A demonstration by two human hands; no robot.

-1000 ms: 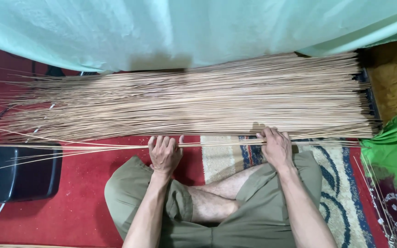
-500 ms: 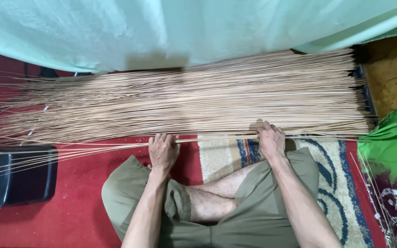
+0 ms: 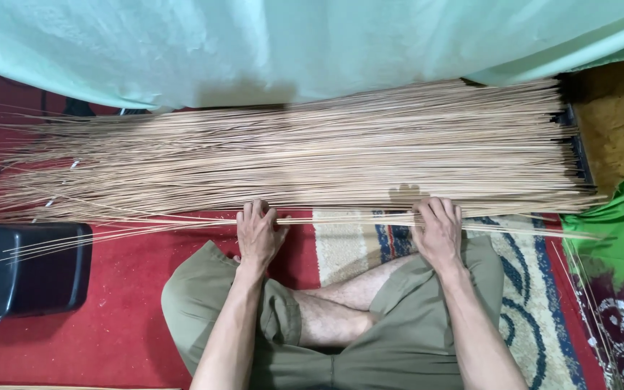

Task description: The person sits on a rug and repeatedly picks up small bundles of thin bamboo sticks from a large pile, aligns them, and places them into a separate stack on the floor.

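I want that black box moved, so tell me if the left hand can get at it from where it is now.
Probably yes. The left hand rests on the thin sticks, with bare red floor between it and the black box. Only a few loose sticks lie across the box top.

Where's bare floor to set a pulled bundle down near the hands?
Bare red carpet lies between the black box and the person's knee. The patterned rug right of the right hand is partly free. Ahead of the left hand, the stick pile fills everything.
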